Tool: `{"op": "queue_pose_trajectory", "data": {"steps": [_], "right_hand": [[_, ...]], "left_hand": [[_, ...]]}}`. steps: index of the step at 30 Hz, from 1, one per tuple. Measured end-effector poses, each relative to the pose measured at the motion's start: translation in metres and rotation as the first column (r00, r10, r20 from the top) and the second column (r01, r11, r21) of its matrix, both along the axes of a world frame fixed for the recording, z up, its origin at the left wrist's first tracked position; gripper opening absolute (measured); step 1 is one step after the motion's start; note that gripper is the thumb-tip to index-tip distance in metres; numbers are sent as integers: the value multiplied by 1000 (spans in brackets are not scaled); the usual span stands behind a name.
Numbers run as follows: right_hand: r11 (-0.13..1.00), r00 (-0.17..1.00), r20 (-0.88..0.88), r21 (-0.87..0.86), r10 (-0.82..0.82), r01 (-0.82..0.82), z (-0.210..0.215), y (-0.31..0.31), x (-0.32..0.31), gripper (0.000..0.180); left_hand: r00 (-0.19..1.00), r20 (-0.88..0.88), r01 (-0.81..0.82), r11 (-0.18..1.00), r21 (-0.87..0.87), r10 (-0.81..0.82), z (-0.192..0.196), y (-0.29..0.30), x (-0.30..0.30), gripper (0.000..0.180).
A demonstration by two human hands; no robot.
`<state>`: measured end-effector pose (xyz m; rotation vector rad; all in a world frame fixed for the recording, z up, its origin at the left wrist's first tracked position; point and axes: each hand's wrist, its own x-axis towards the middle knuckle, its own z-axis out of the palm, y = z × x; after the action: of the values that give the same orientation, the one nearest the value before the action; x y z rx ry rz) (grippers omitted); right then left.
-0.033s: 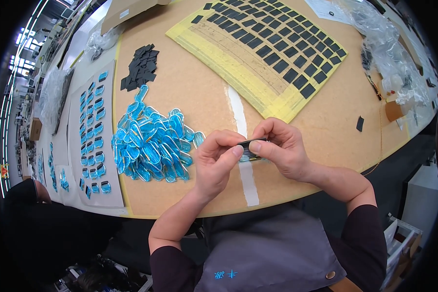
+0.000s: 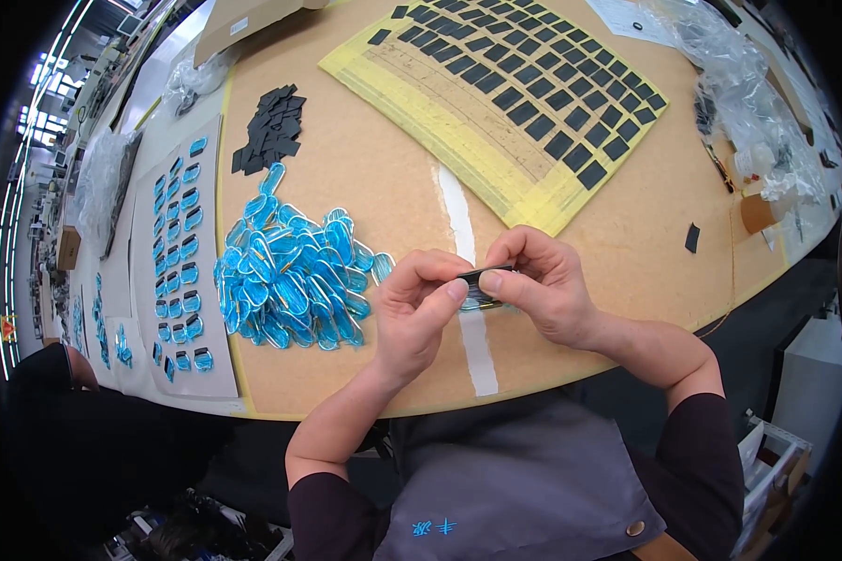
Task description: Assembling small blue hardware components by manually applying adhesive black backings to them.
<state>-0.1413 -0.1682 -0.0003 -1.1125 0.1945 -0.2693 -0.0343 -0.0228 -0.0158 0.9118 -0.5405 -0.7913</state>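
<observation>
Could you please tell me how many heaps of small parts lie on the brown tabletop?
2: the blue heap left of the left hand, and the black heap just beyond it. The clear plastic at right could hide more.

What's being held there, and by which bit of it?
A small black piece: the left grip pinches its left end, the right grip its right part.

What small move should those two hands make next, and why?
Perhaps press both thumbs firmly along the black strip. The left hand and right hand both pinch it, a blue piece shows just below it, and the blue pieces in rows at left carry similar black strips, so a firm press might help it sit.
</observation>
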Motion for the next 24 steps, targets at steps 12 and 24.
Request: {"op": "queue_pose_trajectory", "data": {"steps": [12, 24], "right_hand": [[999, 1000, 21, -54, -2, 3, -3, 1, -1, 11], [996, 1000, 7, -90, 18, -17, -5, 4, 0, 14]], "left_hand": [[994, 104, -42, 999, -18, 43, -6, 0, -2, 13], [959, 247, -134, 991, -31, 137, -5, -1, -11, 15]]}}
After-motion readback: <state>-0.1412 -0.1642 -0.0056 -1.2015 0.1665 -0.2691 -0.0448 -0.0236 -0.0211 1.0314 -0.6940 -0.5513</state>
